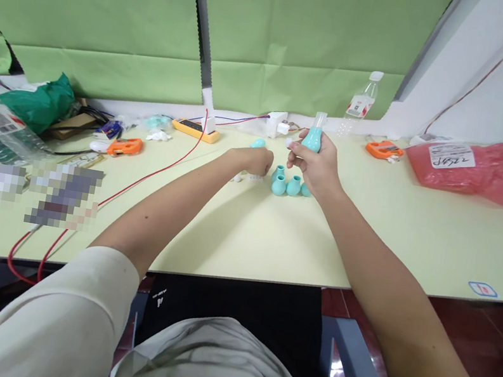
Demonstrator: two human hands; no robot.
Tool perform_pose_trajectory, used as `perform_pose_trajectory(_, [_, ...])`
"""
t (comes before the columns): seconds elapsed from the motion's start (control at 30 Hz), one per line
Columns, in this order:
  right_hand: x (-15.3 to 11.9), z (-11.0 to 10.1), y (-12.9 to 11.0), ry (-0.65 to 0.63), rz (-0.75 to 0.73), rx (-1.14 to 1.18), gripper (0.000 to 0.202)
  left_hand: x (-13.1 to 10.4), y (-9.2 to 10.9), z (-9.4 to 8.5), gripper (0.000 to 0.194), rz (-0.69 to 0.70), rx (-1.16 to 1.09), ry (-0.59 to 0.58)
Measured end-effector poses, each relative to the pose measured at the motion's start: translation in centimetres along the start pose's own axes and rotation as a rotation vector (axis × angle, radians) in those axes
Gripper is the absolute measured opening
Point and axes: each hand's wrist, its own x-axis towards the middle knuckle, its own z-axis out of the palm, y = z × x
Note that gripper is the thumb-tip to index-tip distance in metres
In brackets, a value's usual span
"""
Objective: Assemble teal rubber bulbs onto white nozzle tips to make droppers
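My right hand (pixel 320 165) is raised above the table, its fingers wrapped round a turquoise bulb-shaped piece (pixel 312 139) with a clear upright neck. A small whitish piece (pixel 289 142) shows at its fingertips. To its left, my left hand (pixel 260 161) is closed, knuckles up, over small white pieces (pixel 253 177) on the table; what its fingers hold, if anything, is hidden. Several turquoise bulb-shaped pieces (pixel 280 185) with open tops stand between and just below the hands. Another turquoise piece (pixel 258 142) lies behind my left hand.
An orange-handled tool (pixel 126 147), a yellow meter (pixel 196 131) and a green bag (pixel 46 103) are on the left. A red cable (pixel 152 172) crosses the table. At the right are a clear bottle (pixel 361 104), an orange tool (pixel 384 149) and a red bag (pixel 490 174).
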Motion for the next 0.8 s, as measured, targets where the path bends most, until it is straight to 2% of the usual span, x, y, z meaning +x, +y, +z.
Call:
perform_pose_trajectory(0.3, [0.01,-0.05,0.36,-0.013,0.002,0.007,0.046,-0.59,-0.30,-0.02,0.030,0.028,-0.035,0.016])
perform_pose_trajectory(0.8, [-0.04,-0.01,0.44,-0.018,0.014,0.009,0.044,-0.11,-0.74,0.37,0.030,0.050,-0.122,0.010])
